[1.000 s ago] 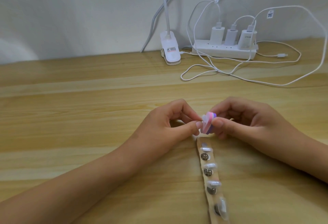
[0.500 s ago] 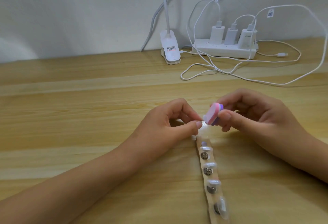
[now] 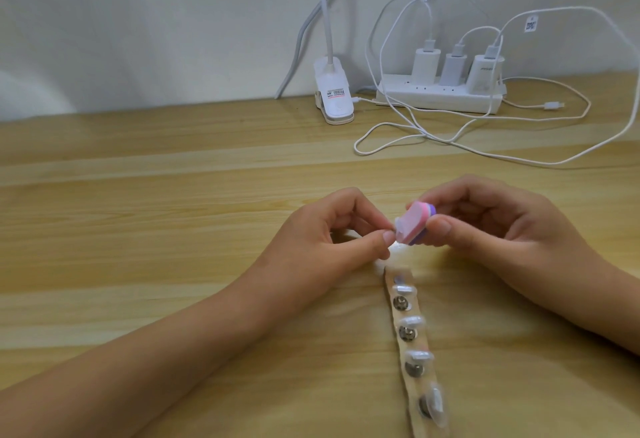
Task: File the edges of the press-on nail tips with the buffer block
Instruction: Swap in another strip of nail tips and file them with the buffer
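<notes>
Strip (image 3: 405,347) holds four nail tips (image 3: 412,320), left hand (image 3: 332,240) one; one buffer block (image 3: 417,226).

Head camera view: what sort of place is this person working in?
Probably a plain desk at home or in an office, though little else shows. A wooden tabletop meets a bare wall, with a clip-on lamp and a power strip holding three chargers at the back.

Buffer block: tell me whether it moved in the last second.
Yes. The buffer block, held by the right hand, has risen slightly in the view, away from the top of the nail strip and toward the power strip.
</notes>
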### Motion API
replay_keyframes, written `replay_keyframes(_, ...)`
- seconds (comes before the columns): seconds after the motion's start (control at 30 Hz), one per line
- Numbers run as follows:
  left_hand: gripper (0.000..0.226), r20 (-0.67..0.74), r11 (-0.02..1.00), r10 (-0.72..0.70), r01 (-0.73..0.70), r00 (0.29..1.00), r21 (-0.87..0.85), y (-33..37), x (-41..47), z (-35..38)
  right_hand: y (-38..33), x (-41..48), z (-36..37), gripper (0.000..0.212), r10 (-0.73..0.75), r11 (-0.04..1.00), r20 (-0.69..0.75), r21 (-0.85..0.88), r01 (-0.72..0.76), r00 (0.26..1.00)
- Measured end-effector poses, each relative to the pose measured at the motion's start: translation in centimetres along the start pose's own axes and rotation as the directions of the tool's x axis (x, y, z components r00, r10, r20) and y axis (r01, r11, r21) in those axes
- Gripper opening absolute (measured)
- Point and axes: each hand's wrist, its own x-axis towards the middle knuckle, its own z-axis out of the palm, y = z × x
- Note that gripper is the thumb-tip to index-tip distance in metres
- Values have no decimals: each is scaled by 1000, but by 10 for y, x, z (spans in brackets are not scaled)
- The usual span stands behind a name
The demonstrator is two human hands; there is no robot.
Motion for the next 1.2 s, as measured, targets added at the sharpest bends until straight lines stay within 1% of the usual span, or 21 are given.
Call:
replay_keyframes(0.1, 9, 7, 1000, -1, 1, 1000, 5, 0, 0, 1, -1, 0, 0, 16, -15, 1000, -19, -7, 14, 1000)
replay_keyframes(0.17, 9, 9, 1000, 1, -1, 1000, 5, 0, 0, 1, -1, 0, -1, 22, -34, 999, -34, -40, 33, 999)
replay_keyframes(0.23, 9, 7, 1000, 3, -3, 1000, 8, 0, 0, 1, -2, 1, 0, 19, -36, 998, -39, -46, 34, 999)
replay_keyframes(0.3, 8, 6, 1000, 5, -5, 1000, 11, 0, 0, 0, 0, 1, 0, 18, -5, 999, -6, -35, 4, 1000)
replay_keyframes(0.4, 11, 9, 1000, 7, -8, 1000, 22, 0, 0, 0, 1, 0, -1, 20, -11, 1000, -7, -27, 11, 1000)
replay_keyframes(0.5, 6, 9, 999, 0, 0, 1000, 42, -1, 0, 0, 0, 1, 0, 22, 45, 999, 64, 21, -46, 997)
replay_keyframes(0.53, 6, 9, 999, 0, -1, 1000, 38, -1, 0, 0, 0, 0, 0, 21, 38, 999, 57, 25, -40, 998)
replay_keyframes(0.63, 9, 10, 1000, 0, -1, 1000, 26, -1, 0, 0, -2, 0, -1, 13, -39, 999, -47, 2, 39, 998)
replay_keyframes(0.67, 9, 11, 1000, 1, -1, 1000, 29, -1, 0, 0, -2, 0, -1, 13, -36, 999, -42, 5, 36, 998)
replay_keyframes(0.73, 7, 12, 999, 2, -3, 1000, 36, -1, 0, 0, -1, 0, 0, 14, -3, 1000, 16, -1, 3, 1000)
replay_keyframes(0.77, 7, 11, 999, 4, -4, 1000, 34, -1, 0, 0, 0, 0, 0, 13, -4, 1000, 19, -10, 4, 1000)
replay_keyframes(0.87, 9, 11, 999, 5, -5, 1000, 35, -1, 0, 0, -1, 1, -1, 12, -20, 1000, -34, 21, 21, 999)
replay_keyframes(0.93, 8, 9, 999, 6, -6, 1000, 43, -1, 0, 0, -1, 0, 0, 16, -1, 999, 8, 32, 1, 1000)
replay_keyframes(1.0, 7, 1, 999, 5, -5, 1000, 39, -1, 0, 0, -2, 0, 0, 17, -22, 999, -13, 24, 22, 1000)
replay_keyframes(1.1, 6, -3, 999, 2, -2, 1000, -39, 1, 0, -3, -3, 2, -3, 13, -52, 998, -107, 42, 57, 993)
replay_keyframes(1.2, 2, -14, 982, -27, 24, 1000, -189, 5, -1, -5, -1, 4, -5, 15, -16, 999, -119, 50, 22, 993)
